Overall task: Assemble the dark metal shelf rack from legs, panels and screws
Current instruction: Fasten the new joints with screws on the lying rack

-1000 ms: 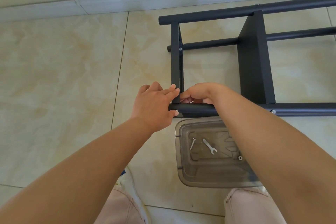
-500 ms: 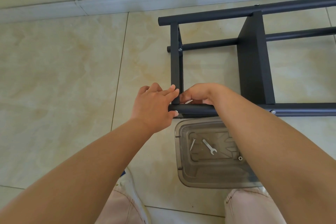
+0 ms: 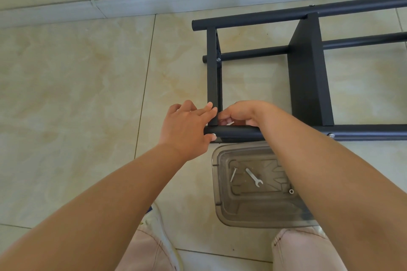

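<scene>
Little has moved since the earlier frames: both hands stay at the same near-left corner of the shelf rack [image 3: 308, 72], which lies on its side on the tiled floor [image 3: 77, 83].

Left hand [image 3: 187, 126]: fingers extended against the end panel [image 3: 212, 77], thumb on the near leg [image 3: 237, 133] beside a screw head [image 3: 213, 134].

Right hand [image 3: 240, 113]: fingers curled, pinching a small silver tool [image 3: 230, 123] inside the corner; exact type unclear.

Clear plastic tray [image 3: 220, 200], just beside the near leg: one screw [image 3: 233, 174], one flat wrench [image 3: 254, 177], one nut [image 3: 291, 191].
</scene>
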